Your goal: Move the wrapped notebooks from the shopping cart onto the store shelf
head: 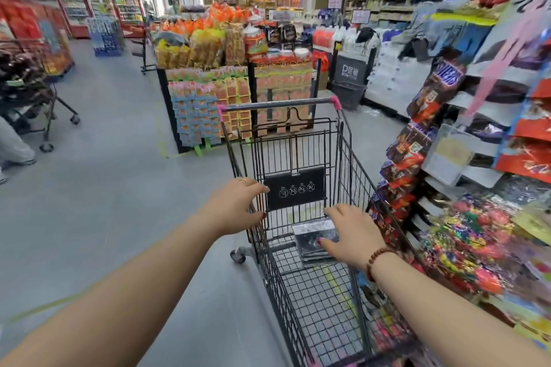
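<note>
A black wire shopping cart [298,146] with a pink-tipped handle stands in front of me. A small stack of dark notebooks in shiny plastic wrap [310,234] lies on its floor near the far end. My right hand [353,237], with a bead bracelet at the wrist, reaches down into the basket. Its fingers are spread over the stack's right side and the thumb touches the wrap. It has not closed around anything. My left hand [237,207] grips the cart's left rim. The store shelf [483,176] rises close on the right, blurred.
Hanging candy bags [417,140] and bright sweets [474,241] crowd the shelf beside the cart's right side. A snack display stand [208,74] stands ahead. Another cart [32,83] and a person's leg are at far left. Grey floor lies open to the left.
</note>
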A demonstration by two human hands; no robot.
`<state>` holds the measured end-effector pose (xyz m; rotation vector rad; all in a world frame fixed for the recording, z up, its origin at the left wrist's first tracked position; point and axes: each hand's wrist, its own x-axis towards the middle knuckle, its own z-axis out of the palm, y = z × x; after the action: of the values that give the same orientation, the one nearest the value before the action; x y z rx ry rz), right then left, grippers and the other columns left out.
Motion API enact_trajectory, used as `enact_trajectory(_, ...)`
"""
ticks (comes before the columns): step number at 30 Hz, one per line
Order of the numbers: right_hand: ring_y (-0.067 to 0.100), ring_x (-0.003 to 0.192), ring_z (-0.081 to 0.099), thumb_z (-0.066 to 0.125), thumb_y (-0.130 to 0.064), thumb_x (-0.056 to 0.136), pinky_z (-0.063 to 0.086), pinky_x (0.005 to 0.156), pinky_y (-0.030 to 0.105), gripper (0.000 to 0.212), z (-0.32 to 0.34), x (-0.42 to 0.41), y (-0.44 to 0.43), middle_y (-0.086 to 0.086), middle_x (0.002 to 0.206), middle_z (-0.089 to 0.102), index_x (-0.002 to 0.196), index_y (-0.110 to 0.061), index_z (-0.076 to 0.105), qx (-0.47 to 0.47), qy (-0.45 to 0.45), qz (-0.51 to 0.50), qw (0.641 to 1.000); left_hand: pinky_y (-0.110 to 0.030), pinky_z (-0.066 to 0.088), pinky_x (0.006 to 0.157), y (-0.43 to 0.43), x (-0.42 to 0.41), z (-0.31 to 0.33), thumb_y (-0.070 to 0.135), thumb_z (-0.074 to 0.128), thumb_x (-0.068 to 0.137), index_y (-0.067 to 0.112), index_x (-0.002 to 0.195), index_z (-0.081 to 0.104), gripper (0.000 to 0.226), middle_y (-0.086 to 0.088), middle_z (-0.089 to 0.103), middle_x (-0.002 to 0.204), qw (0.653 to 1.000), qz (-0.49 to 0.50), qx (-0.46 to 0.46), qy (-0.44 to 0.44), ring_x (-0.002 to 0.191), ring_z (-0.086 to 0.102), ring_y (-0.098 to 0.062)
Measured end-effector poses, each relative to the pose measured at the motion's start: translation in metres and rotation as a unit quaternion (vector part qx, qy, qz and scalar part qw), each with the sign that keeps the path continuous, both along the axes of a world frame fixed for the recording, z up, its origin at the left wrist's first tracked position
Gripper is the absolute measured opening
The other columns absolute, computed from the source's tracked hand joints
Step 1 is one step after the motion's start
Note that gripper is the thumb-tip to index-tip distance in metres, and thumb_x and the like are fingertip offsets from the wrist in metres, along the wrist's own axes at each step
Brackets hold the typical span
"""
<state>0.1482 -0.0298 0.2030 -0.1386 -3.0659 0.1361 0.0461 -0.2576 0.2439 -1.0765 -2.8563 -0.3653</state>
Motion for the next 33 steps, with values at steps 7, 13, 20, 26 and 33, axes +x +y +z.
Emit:
enact_trajectory(7,0.017,0.126,0.041,0.053,-0.053,0.085,0.035,0.107,0.035,0.062,-0.022,-0.075,-0.014,-0.003,0.136,0.046,0.138,-0.024,0.038,-0.003,-0.005,-0.059,0.998,-0.03,0.035,0.102,0.004,-0.088,-0.022,0.037,0.059,0.087,0.024,0.138,0.044,0.055,-0.001,0.048,0.139,0.998,-0.057,-0.019,-0.01,0.129,0.041,-0.019)
enact_trajectory(13,0.016,0.123,0.042,0.053,-0.05,0.087,0.035,0.105,0.032,0.06,-0.036,-0.126,-0.035,-0.002,0.134,0.047,0.137,-0.023,0.038,-0.021,-0.029,-0.142,0.989,-0.035,0.036,0.108,0.008,-0.162,-0.037,0.039,0.059,0.086,0.023,0.138,0.044,0.056,0.0,0.049,0.138,0.988,-0.147,-0.044,-0.027,0.129,0.042,-0.021)
enact_trajectory(20,0.018,0.123,0.044,0.054,-0.048,0.085,0.038,0.102,0.036,0.058,-0.051,-0.156,-0.029,-0.001,0.132,0.049,0.136,-0.023,0.041,-0.026,-0.046,-0.233,0.971,-0.036,0.036,0.107,0.037,-0.236,-0.055,0.037,0.057,0.088,0.022,0.139,0.042,0.056,-0.004,0.047,0.14,0.974,-0.215,-0.049,-0.052,0.131,0.039,-0.022)
enact_trajectory(26,0.019,0.11,0.048,0.053,-0.05,0.083,0.043,0.09,0.034,0.051,-0.087,-0.173,0.006,0.0,0.122,0.052,0.126,-0.023,0.047,-0.033,-0.075,-0.285,0.955,-0.04,0.038,0.106,0.094,-0.275,-0.089,0.039,0.057,0.086,0.023,0.138,0.043,0.056,-0.004,0.049,0.138,0.958,-0.263,-0.079,-0.081,0.127,0.042,-0.022)
enact_trajectory(33,0.021,0.111,0.048,0.051,-0.047,0.085,0.045,0.089,0.035,0.048,-0.138,-0.202,0.065,0.002,0.121,0.052,0.125,-0.021,0.045,-0.078,-0.08,-0.343,0.933,-0.034,0.039,0.103,0.179,-0.313,-0.127,0.037,0.056,0.087,0.023,0.137,0.044,0.053,-0.002,0.049,0.132,0.939,-0.298,-0.133,-0.109,0.125,0.042,-0.021)
